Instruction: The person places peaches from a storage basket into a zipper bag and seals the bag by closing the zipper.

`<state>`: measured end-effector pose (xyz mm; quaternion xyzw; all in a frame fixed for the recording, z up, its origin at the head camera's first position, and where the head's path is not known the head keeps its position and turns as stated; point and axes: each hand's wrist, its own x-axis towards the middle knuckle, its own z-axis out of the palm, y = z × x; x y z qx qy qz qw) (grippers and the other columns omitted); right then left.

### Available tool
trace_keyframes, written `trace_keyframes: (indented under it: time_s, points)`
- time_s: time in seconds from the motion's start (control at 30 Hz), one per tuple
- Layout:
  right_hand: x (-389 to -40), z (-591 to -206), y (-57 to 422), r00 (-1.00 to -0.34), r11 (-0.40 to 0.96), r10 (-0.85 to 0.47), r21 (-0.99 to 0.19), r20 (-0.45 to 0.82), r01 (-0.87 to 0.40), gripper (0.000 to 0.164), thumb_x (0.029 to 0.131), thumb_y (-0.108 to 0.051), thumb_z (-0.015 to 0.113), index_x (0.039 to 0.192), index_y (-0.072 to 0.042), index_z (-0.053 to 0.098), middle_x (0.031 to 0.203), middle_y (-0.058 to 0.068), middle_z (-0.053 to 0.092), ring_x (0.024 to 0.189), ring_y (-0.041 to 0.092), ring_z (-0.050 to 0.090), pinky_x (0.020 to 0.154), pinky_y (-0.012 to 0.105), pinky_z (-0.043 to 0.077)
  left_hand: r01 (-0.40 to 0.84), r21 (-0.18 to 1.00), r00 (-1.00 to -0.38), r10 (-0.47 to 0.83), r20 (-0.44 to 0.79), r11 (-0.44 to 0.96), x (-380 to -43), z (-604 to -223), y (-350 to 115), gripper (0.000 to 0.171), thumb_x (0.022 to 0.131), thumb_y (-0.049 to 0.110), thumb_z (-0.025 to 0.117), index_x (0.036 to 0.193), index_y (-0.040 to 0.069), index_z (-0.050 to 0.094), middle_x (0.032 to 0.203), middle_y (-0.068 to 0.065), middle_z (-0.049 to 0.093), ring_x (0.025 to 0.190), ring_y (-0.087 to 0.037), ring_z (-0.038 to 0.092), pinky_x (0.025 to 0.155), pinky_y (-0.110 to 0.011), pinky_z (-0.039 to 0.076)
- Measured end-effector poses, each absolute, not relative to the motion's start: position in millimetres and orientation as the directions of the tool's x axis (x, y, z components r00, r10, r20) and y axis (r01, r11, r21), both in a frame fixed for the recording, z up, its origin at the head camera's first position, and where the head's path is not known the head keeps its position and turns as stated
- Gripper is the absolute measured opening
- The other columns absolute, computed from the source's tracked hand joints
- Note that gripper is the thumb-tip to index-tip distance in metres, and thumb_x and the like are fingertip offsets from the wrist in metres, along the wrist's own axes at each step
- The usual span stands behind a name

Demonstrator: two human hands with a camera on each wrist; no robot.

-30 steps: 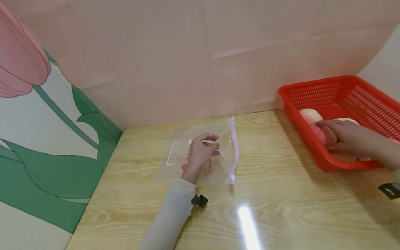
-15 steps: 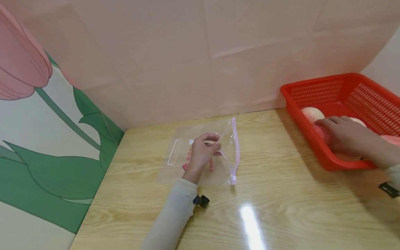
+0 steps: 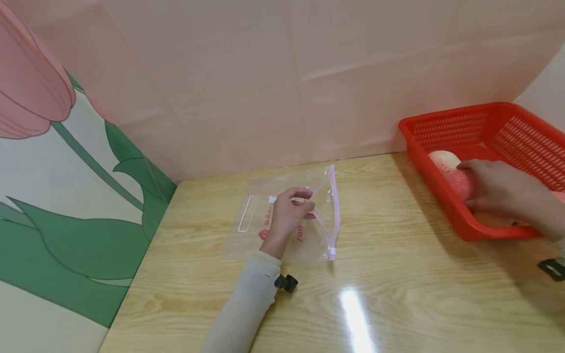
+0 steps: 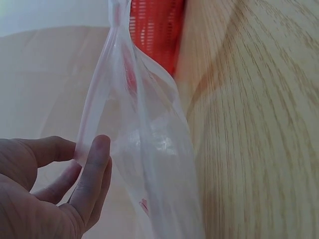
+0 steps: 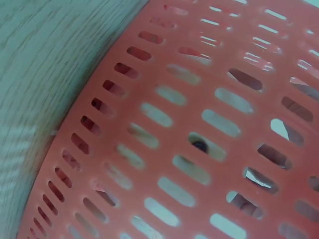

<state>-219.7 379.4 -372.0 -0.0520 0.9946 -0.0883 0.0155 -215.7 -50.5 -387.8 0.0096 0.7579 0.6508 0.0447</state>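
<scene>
A clear zip bag [image 3: 238, 245] with a pink slider strip and red printing lies on the wooden table. My left hand [image 3: 288, 215] pinches its raised upper lip between thumb and fingers, so the mouth gapes. In the left wrist view, the left hand [image 4: 65, 184] has the strip at its fingertips, and the bag [image 4: 154, 144] hangs wide. Inside the red basket [image 3: 468, 233], my right hand [image 3: 503, 189] grips a pinkish-red peach [image 3: 460, 183]. A paler peach [image 3: 445, 161] sits just behind it. In the right wrist view, the slotted basket wall [image 5: 164, 129] largely hides this hand.
Another pink fruit [image 3: 559, 196] shows at the basket's right side. The basket stands at the table's right, close to the pink-covered wall [image 3: 353, 98]. Light glares off the table [image 3: 397, 294] in front. A painted tulip panel [image 3: 88, 235] borders the left side.
My right hand has shifted over the reddish peach, and its fingers now close around the peach's right side. The left hand keeps its pinch on the bag. The head view has shifted slightly.
</scene>
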Motion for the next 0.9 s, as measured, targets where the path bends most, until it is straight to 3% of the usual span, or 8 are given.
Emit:
trace_keyframes:
  time_s: [0.17, 0.53, 0.9]
  points:
    - [-216.6, -371.6, 378.4, -0.996, 0.972, -0.086, -0.22, 0.014, -0.087, 0.111, 0.052, -0.04, 0.096, 0.134, 0.008, 0.039, 0.116, 0.034, 0.051, 0.091, 0.044, 0.052, 0.075, 0.068, 0.054, -0.056, 0.985, -0.995, 0.069, -0.068, 0.161, -217.2, -389.1, -50.1, 0.026, 0.088, -0.002, 0.07, 0.114, -0.003, 0.068, 0.118, -0.024, 0.064, 0.076, -0.028, 0.073, 0.068, -0.031, 0.066]
    - [-215.4, -371.5, 377.7, -0.993, 0.957, -0.06, -0.276, 0.099, -0.085, 0.11, 0.056, -0.044, 0.095, 0.133, 0.008, 0.037, 0.114, 0.037, 0.049, 0.088, 0.047, 0.052, 0.075, 0.069, 0.052, -0.052, 0.983, -0.995, 0.072, -0.065, 0.176, -217.0, -387.5, -51.5, 0.024, 0.089, -0.001, 0.069, 0.113, 0.001, 0.069, 0.12, -0.023, 0.064, 0.067, -0.016, 0.07, 0.065, -0.029, 0.065]
    - [-213.3, -366.2, 375.8, -0.992, 0.933, -0.023, -0.354, 0.121, -0.065, 0.117, 0.05, -0.05, 0.097, 0.135, 0.006, 0.038, 0.115, 0.035, 0.049, 0.088, 0.049, 0.051, 0.062, 0.063, 0.056, -0.042, 0.986, -0.996, 0.069, -0.054, 0.163, -218.3, -392.7, -49.3, 0.026, 0.088, -0.003, 0.068, 0.114, -0.002, 0.069, 0.121, -0.023, 0.065, 0.079, -0.03, 0.072, 0.065, -0.029, 0.065]
